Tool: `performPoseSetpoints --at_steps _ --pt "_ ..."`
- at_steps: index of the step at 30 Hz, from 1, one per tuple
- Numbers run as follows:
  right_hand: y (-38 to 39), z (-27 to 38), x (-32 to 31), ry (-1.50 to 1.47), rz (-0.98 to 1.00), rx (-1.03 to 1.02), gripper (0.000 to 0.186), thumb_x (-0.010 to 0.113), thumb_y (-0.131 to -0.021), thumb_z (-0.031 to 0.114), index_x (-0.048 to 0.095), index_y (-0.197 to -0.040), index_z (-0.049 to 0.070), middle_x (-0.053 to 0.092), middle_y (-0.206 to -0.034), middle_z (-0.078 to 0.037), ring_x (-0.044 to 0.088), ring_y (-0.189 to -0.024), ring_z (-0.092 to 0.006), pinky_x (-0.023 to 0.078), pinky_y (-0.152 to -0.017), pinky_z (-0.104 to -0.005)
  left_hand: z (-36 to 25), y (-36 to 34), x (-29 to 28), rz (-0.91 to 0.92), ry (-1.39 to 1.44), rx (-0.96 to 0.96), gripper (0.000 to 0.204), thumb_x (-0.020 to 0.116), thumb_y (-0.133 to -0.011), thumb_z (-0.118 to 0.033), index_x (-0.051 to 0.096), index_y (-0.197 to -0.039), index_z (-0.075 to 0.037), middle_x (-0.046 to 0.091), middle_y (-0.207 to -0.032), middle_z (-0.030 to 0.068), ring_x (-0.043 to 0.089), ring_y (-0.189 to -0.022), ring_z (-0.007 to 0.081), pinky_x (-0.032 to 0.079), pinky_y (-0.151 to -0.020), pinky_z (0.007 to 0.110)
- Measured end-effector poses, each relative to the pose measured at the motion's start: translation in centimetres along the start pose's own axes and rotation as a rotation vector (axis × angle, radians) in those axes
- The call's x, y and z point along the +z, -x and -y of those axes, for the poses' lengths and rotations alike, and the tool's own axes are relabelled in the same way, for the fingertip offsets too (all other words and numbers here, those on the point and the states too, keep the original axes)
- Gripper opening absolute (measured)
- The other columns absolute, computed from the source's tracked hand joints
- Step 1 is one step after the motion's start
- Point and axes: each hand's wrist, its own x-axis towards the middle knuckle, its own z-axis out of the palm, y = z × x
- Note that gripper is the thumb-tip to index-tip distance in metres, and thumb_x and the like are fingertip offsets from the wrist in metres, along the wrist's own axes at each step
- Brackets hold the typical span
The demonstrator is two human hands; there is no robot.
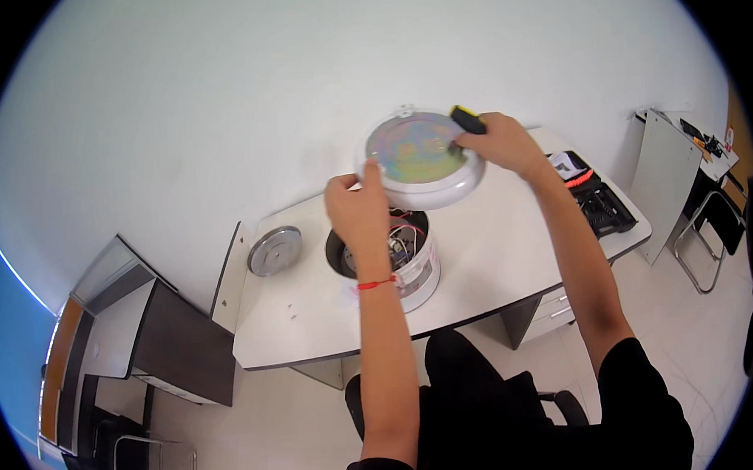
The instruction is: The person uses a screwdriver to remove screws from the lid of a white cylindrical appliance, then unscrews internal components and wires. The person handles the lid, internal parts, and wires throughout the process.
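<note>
In the head view, you hold the lid (415,161) up over the worktop (497,254), its iridescent round face turned toward you and its white rim nearest you. Your left hand (358,209) pinches the lid's left edge, thumb lying up against the face; a red string (376,283) circles that wrist. Your right hand (504,143) is closed around a black and yellow tool (467,119) at the lid's right edge; its lower end is blurred, so whether it touches the face you cannot tell. The pot (421,279), white and round, stands upright on the worktop below the lid, open at the top, with wires (404,236) and parts showing inside; your left wrist crosses in front of it. A grey metal disc (275,250) lies to its left, well apart. On the worktop's right end sits an open black tool case (603,210), with something orange-red (580,177) in or on it.
</note>
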Motion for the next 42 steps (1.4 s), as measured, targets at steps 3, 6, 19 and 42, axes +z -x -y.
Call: performPoseSetpoints --at_steps 3,6,19,42 --pt "0.8 2.4 4.1 -0.006 0.044 -0.043 0.059 0.075 -0.075 0.050 0.073 -0.083 -0.008 0.072 -0.082 -0.029 0.072 -0.082 -0.0425 0.057 -0.079 -0.0456 1.6 -0.6 -3.7 -0.086 -0.064 0.003 0.048 0.076 -0.085 -0.041 0.068 -0.092 0.005 0.070 -0.092 0.0195 0.066 -0.084 0.0317 0.052 -0.081 0.042" --pt "2.1 4.1 7.5 0.066 0.065 -0.050 0.053 0.071 -0.079 0.047 0.074 -0.085 -0.006 0.072 -0.084 -0.029 0.073 -0.084 -0.0422 0.058 -0.080 -0.0466 3.0 -0.5 -6.6 -0.089 -0.126 -0.043 0.047 0.074 -0.082 -0.039 0.069 -0.091 0.006 0.071 -0.088 0.0186 0.067 -0.081 0.0308 0.053 -0.080 0.041" --pt "4.6 5.0 12.1 0.142 0.135 -0.120 0.046 0.068 -0.080 0.039 0.072 -0.071 -0.007 0.068 -0.069 -0.026 0.069 -0.068 -0.0402 0.058 -0.070 -0.0458 8.7 -1.4 -9.8 0.057 -0.251 -0.119 0.051 0.071 -0.079 -0.044 0.072 -0.084 0.007 0.072 -0.080 0.0199 0.070 -0.078 0.0332 0.054 -0.079 0.040" --pt "4.4 4.0 12.3 0.168 0.238 -0.073 0.048 0.068 -0.080 0.040 0.072 -0.074 -0.008 0.069 -0.071 -0.027 0.071 -0.069 -0.0405 0.059 -0.072 -0.0448 9.5 -1.2 -10.0 0.173 -0.329 -0.135 0.049 0.067 -0.083 -0.043 0.069 -0.087 0.007 0.071 -0.091 0.0222 0.069 -0.089 0.0363 0.052 -0.086 0.042"
